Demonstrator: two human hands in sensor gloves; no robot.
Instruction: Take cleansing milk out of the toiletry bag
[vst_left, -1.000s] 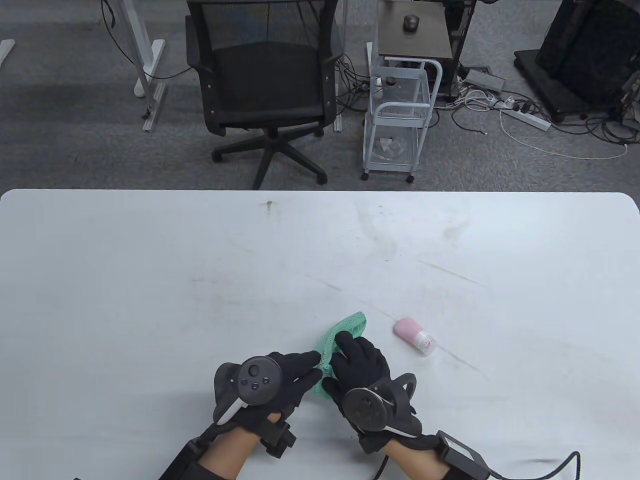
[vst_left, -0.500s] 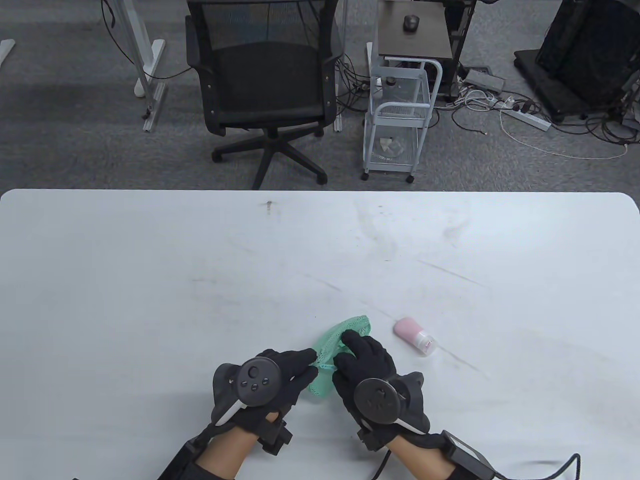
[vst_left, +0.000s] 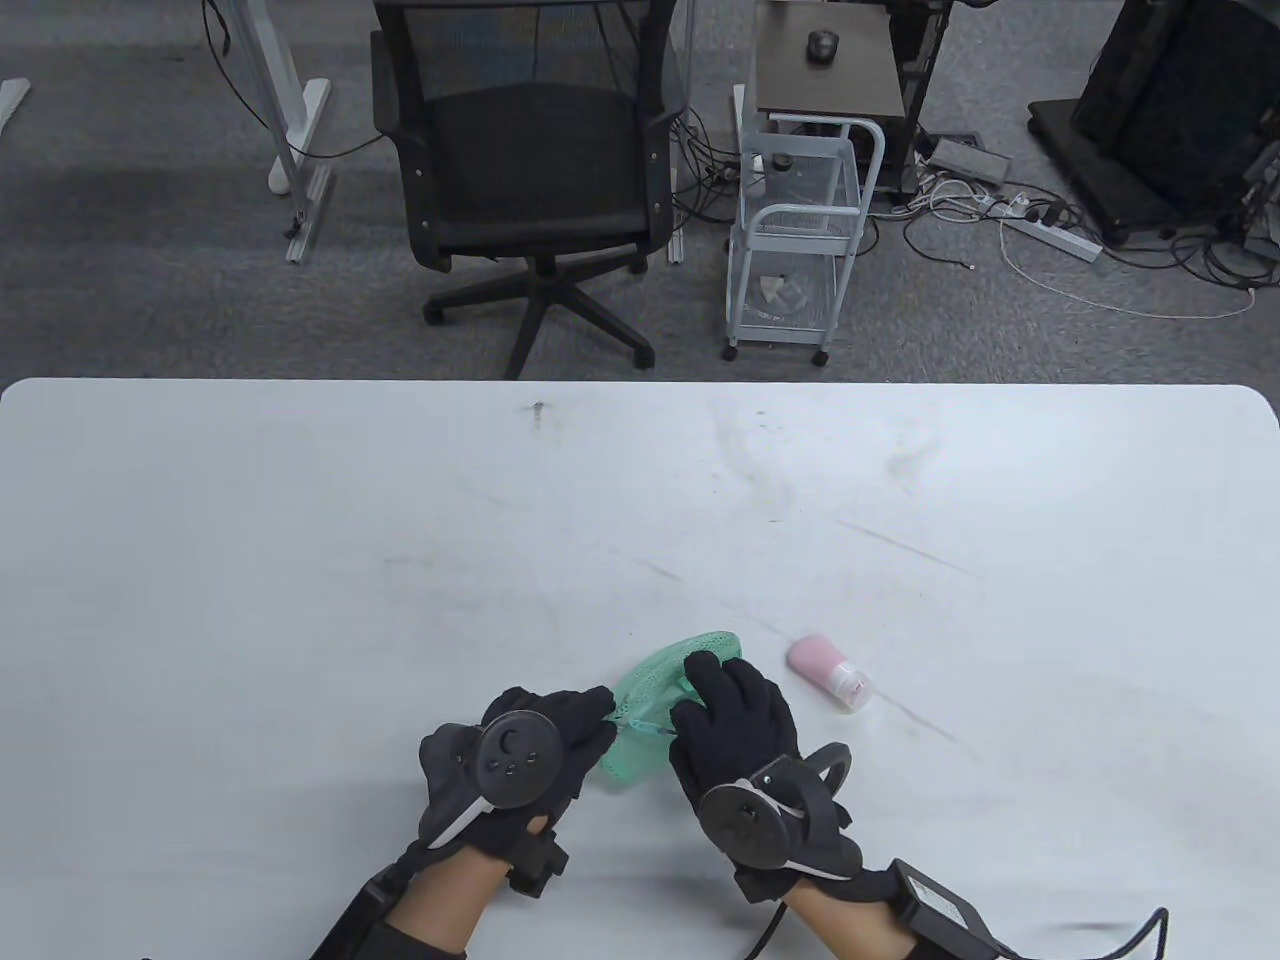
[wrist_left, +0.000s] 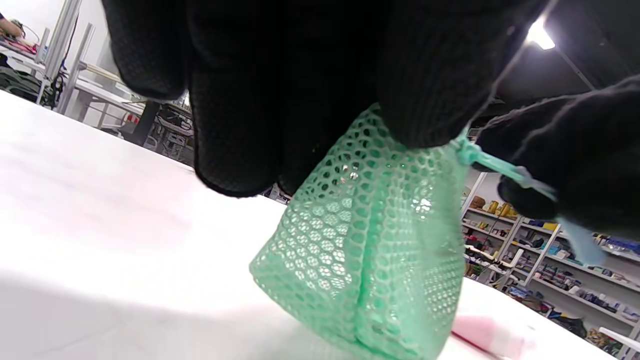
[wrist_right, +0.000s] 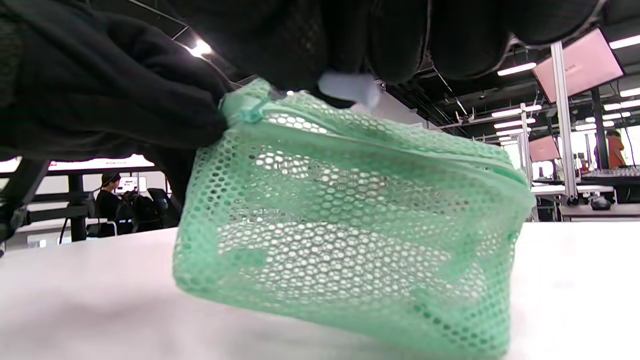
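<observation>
Green mesh makes up the toiletry bag (vst_left: 650, 715), a small zipped pouch that sits low on the white table (vst_left: 300, 560) near its front edge, held between both gloved hands. The left hand (vst_left: 520, 755) has its grip closed on the bag's near-left end; in the left wrist view the fingers (wrist_left: 240, 100) bunch the netting at the top corner, just beside where the zip line begins. The right hand (vst_left: 735, 730) reaches over the bag's top, and its grip is pinched on the pale zip pull (wrist_right: 347, 87), which shows in the right wrist view between the dark fingertips (wrist_right: 400, 40) above the zip. In the left wrist view the pull's thin green tab (wrist_left: 505, 170) stretches from the bag's corner toward the right hand. The bag's lower edge rests on the table while its top is lifted slightly by the two grips. Through the mesh the inside looks hollow; I cannot tell if anything remains in it. The cleansing milk (vst_left: 830, 672), a small pink bottle with a clear cap, lies on its side on the table just to the right of the bag, apart from both hands.
</observation>
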